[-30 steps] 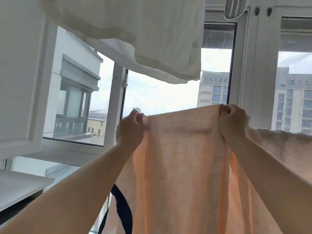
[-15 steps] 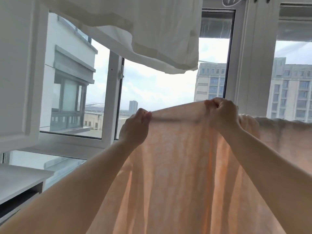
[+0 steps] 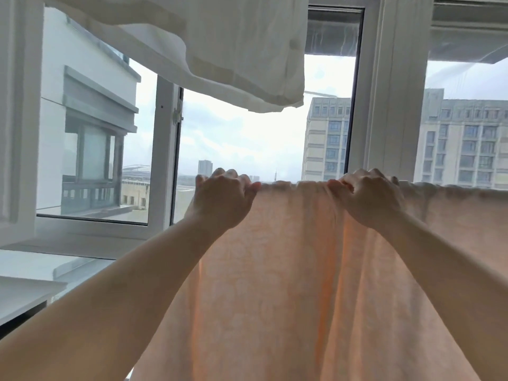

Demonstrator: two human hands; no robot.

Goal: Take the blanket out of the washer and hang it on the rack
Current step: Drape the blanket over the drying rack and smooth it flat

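A thin peach blanket hangs in front of me, its top edge running level from the middle to the right border. My left hand grips that top edge at its left end, fingers curled over it. My right hand grips the same edge further right, bunching the cloth. The rack bar under the edge is hidden by the fabric. The blanket falls in long folds below both forearms.
A white cloth hangs overhead at the upper left. Behind the blanket are white window frames, an open window sash at the left, and a white ledge at the lower left.
Both hands have spread further apart along the top edge, the left moving left. The blanket's top edge now lies straighter and level.
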